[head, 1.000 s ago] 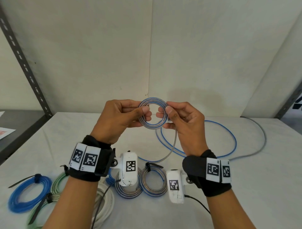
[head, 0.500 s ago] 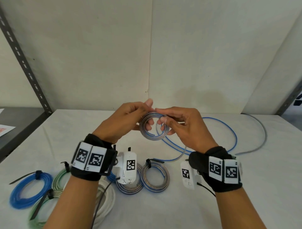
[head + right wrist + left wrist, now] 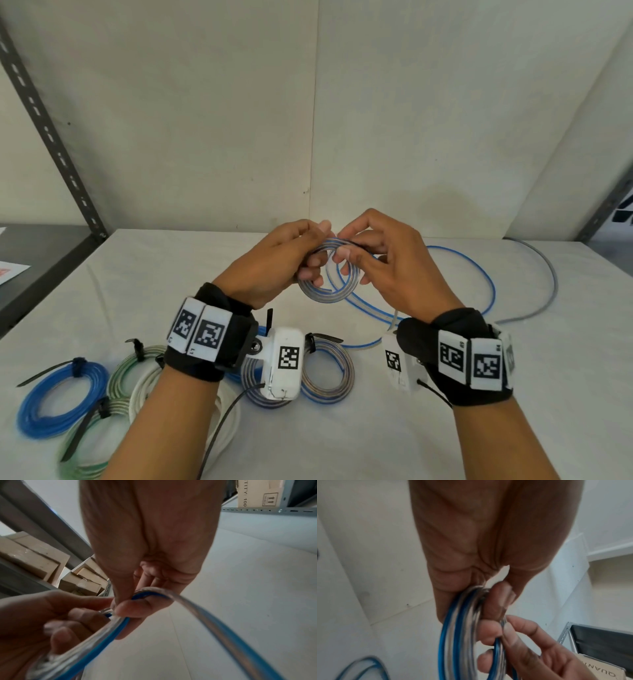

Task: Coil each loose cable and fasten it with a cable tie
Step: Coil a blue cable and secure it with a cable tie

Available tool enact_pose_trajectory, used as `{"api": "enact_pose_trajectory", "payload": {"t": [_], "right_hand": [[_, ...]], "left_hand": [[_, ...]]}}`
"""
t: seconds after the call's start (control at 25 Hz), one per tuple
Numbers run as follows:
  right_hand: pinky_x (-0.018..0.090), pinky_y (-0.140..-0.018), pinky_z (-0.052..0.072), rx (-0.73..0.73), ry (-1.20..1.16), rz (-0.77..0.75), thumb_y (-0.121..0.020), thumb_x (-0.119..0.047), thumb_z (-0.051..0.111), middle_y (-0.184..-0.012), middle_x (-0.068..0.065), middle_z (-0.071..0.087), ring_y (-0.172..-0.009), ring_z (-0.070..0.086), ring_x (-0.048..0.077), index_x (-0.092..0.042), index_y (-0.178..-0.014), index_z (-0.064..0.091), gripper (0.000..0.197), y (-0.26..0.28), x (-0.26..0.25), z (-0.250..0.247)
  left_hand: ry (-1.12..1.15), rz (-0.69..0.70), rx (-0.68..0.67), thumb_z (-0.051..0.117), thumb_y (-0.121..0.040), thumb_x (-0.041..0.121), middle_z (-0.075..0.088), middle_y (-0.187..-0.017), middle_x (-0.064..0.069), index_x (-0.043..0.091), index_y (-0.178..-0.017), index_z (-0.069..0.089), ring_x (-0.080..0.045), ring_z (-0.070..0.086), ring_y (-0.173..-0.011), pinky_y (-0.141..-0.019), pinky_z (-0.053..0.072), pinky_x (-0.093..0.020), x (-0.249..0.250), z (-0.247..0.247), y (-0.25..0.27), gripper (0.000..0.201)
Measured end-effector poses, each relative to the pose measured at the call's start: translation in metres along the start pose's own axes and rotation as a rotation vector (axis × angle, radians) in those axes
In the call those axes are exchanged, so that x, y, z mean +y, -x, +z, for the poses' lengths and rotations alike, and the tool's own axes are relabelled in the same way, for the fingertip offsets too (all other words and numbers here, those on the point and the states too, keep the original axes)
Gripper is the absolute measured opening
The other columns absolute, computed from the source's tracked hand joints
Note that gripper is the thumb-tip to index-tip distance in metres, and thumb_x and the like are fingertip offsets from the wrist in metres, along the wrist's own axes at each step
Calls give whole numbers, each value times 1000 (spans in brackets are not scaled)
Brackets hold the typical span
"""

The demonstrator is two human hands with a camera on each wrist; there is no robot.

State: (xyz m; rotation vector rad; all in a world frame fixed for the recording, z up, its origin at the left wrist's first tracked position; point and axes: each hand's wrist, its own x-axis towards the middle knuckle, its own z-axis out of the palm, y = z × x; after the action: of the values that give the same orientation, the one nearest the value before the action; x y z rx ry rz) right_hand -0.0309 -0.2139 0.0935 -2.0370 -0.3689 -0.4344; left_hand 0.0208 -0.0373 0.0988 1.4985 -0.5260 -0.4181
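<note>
Left hand: your left hand (image 3: pixel 274 260) pinches the top of the small blue-and-clear striped cable coil (image 3: pixel 325 294), held above the white table (image 3: pixel 513 377).
Right hand: your right hand (image 3: pixel 394 270) grips the same cable, fingers curled round the strand feeding in.
Loose tail: runs back across the table behind your hands.
Tied coils: blue coil (image 3: pixel 58 397) and striped coil (image 3: pixel 329 370) lie near your wrists.

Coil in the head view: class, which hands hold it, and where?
Both: left hand grips the coil at its left top, right hand pinches its top.
</note>
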Motion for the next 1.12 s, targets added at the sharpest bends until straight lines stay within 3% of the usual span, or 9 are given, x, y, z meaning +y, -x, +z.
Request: {"api": "enact_pose_trajectory", "payload": {"t": [0.12,0.28,0.4,0.52,0.8,0.88,1.0,1.12], "right_hand": [[25,-54,54,23,-107,14,-96,-4,64,-87,5,77,-71,73,19,-10,-97,63,6,0,-2,0],[29,-54,56,88,-310,34,-96,-5,64,-90,11,77,-77,75,24,-8,-106,68,11,-1,-3,3],[26,-54,54,167,-374,34,-95,-2,63,-88,13,77,-72,74,23,-5,-105,70,13,-2,0,3],[25,-54,53,204,-389,27,-95,-3,63,-87,12,77,-71,73,21,-8,-104,71,13,-2,3,-5],[29,-58,59,163,-374,63,-101,-11,57,-95,7,77,-87,76,22,-14,-116,69,20,-2,-1,-4],[30,-58,58,213,-416,105,-101,-13,58,-94,9,78,-85,76,23,-15,-117,66,18,-2,-1,0],[29,-55,56,356,-528,144,-98,-14,62,-90,11,78,-81,76,26,-8,-103,62,8,-4,-3,10],[28,-54,56,370,-555,110,-98,-13,62,-93,11,77,-84,75,29,-9,-108,61,11,-4,-4,23]], "left_hand": [[-41,69,-18,44,-106,20,47,-58,12,4,-105,52,-5,36,-49,-60,45,-25,-1,-5,0,18],[-62,184,33,45,-106,15,48,-62,10,6,-105,53,-9,37,-53,-65,45,-31,-3,-8,-1,12],[-66,206,16,58,-100,23,65,-80,-4,3,-117,59,-17,57,-67,-76,52,-37,-1,-10,2,26],[-23,137,-31,60,-94,13,74,-104,-20,-1,-122,62,-27,72,-93,-83,59,-37,3,-18,8,31],[-38,198,137,62,-94,4,76,-92,-19,-3,-111,68,-26,74,-83,-74,62,-36,4,-22,8,20],[-6,218,178,63,-94,4,76,-91,-19,-3,-110,68,-26,74,-81,-76,62,-39,4,-21,6,18],[61,243,227,61,-95,3,75,-89,-17,-3,-110,67,-25,74,-80,-75,62,-38,3,-18,4,17],[123,273,279,60,-96,4,75,-88,-14,-1,-111,67,-24,74,-81,-71,61,-32,5,-17,3,18]]}}
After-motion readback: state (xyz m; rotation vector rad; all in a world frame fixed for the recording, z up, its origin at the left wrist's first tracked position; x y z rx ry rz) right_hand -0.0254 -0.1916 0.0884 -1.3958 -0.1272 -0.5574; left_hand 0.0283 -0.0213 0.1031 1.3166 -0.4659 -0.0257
